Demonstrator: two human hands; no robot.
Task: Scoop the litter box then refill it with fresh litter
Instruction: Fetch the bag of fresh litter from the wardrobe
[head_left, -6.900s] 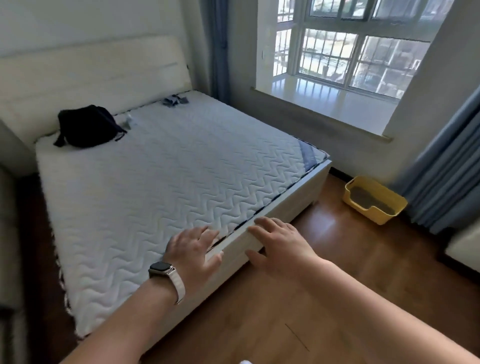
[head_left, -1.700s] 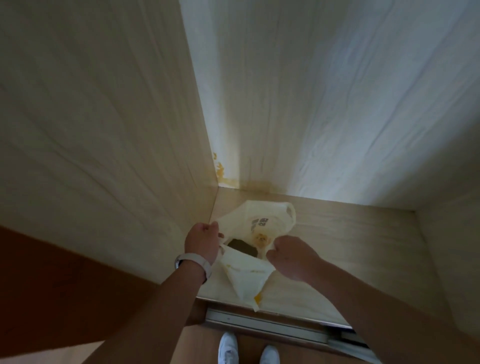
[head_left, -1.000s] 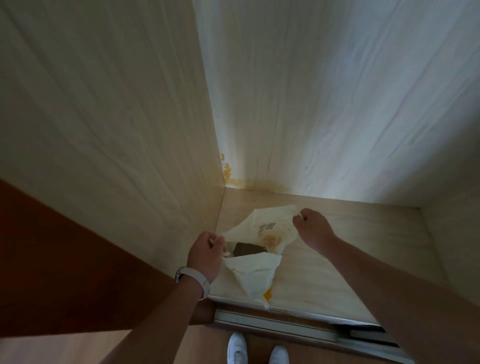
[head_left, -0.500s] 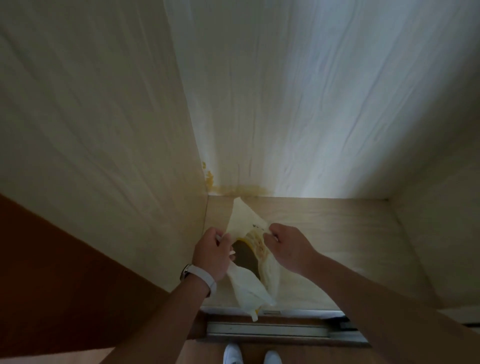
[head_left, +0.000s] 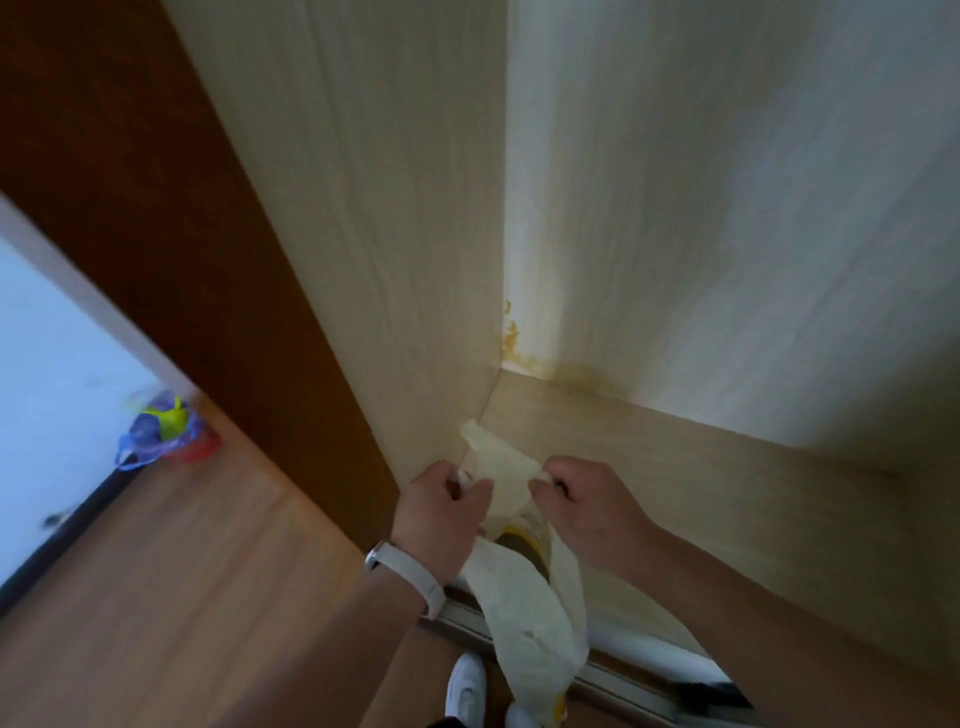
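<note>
A thin cream plastic bag with yellow print hangs in front of me over the wardrobe's front edge. My left hand, with a white watch on its wrist, grips the bag's left handle. My right hand grips the right handle. The two fists are close together and hold the bag's mouth slightly parted. Something dark and yellow shows inside; I cannot tell what it is. The litter box is out of view.
I stand at an open wardrobe with pale wood walls and a bare shelf floor; a yellow stain marks its back corner. A sliding-door track runs along the front. A brown side panel stands left. Coloured plastic bags lie on the wood floor.
Both hands have lifted the bag off the shelf toward me and drawn closer together. My view has turned left, showing the floor and the coloured bags.
</note>
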